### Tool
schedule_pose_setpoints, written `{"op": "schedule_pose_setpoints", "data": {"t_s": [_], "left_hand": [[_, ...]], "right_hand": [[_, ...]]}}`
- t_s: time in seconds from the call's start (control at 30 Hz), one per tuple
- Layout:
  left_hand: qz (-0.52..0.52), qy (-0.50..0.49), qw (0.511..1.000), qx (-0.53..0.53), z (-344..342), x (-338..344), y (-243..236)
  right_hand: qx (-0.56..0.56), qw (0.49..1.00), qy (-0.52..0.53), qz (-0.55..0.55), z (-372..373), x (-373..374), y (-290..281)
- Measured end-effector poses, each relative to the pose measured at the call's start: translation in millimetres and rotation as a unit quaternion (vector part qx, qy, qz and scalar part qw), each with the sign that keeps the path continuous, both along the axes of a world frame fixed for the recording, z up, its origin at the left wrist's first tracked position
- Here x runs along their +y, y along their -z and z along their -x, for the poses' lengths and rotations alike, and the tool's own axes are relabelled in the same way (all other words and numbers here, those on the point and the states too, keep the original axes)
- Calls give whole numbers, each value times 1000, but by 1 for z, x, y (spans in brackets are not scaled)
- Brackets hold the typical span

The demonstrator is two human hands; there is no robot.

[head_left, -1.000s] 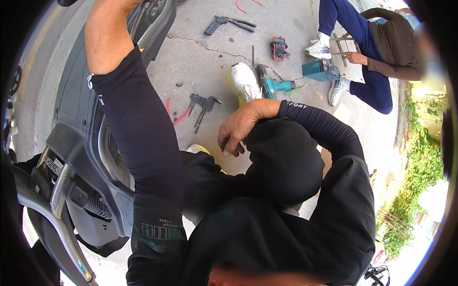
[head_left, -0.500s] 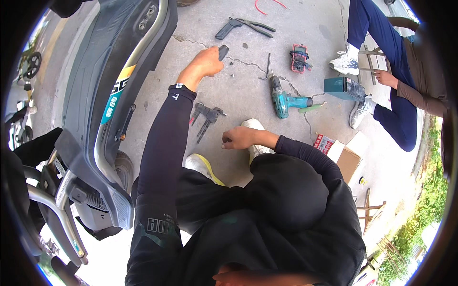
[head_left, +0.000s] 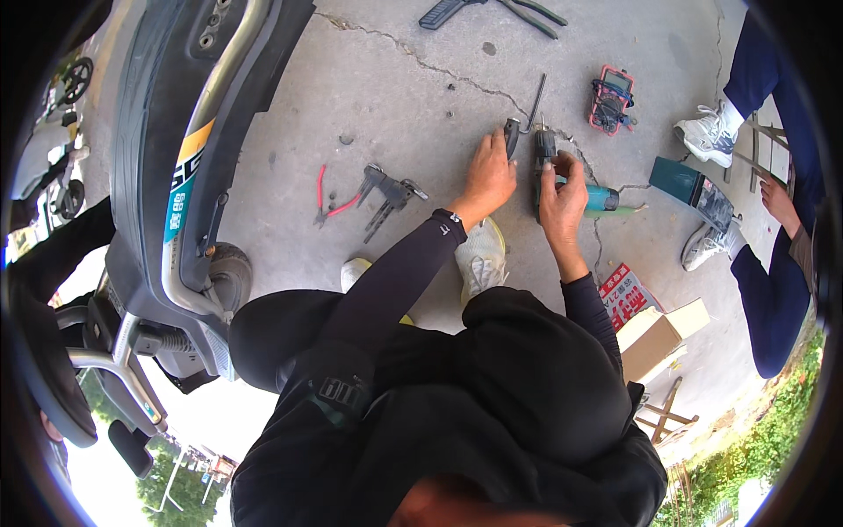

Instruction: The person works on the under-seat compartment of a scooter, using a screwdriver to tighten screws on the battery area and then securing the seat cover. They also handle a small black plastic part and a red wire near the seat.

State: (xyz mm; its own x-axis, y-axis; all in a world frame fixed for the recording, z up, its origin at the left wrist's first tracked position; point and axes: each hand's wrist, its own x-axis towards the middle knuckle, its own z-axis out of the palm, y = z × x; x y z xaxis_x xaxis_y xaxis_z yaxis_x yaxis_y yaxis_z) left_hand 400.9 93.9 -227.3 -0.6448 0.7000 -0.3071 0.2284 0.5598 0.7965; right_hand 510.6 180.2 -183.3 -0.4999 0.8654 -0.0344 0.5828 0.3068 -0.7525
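Bare concrete floor point(head_left: 421, 114) lies open in the upper middle of the frame, between the scooter point(head_left: 176, 149) at the left and the two hands. Left of the left hand point(head_left: 488, 178), red-handled pliers point(head_left: 332, 204) and a grey tool point(head_left: 386, 195) lie in the way. The right hand point(head_left: 560, 195) sits on a teal drill point(head_left: 571, 189); above it stand an L-shaped key point(head_left: 534, 104) and a red meter point(head_left: 611, 98). Another person's legs point(head_left: 764, 176) and a cardboard box point(head_left: 654, 334) close off the right side.
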Motion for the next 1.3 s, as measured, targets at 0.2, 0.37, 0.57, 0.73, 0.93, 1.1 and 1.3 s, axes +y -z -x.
{"op": "schedule_pose_setpoints", "data": {"t_s": [0.2, 0.37, 0.57, 0.73, 0.93, 1.1, 1.3], "left_hand": [[-47, 195, 979, 44, 0, -40, -16], [2, 179, 984, -4, 34, -68, -18], [14, 40, 978, 202, 170, 5, -18], [1, 32, 950, 312, 245, 87, 27], [144, 58, 944, 290, 273, 123, 54], [10, -16, 991, -135, 287, 88, 23], [-138, -146, 892, -405, 262, 14, -21]], "right_hand": [[-21, 990, -136, -27, 78, 44, 12], [-97, 976, -195, -25, 139, 44, 46], [-48, 986, -160, 28, 150, 54, 55], [2, 994, -86, 71, 97, 66, 51], [-120, 986, -112, 2, 51, 83, 21], [-83, 961, -250, -81, 86, 34, 16], [-121, 966, -229, -25, 147, 19, 41]]}}
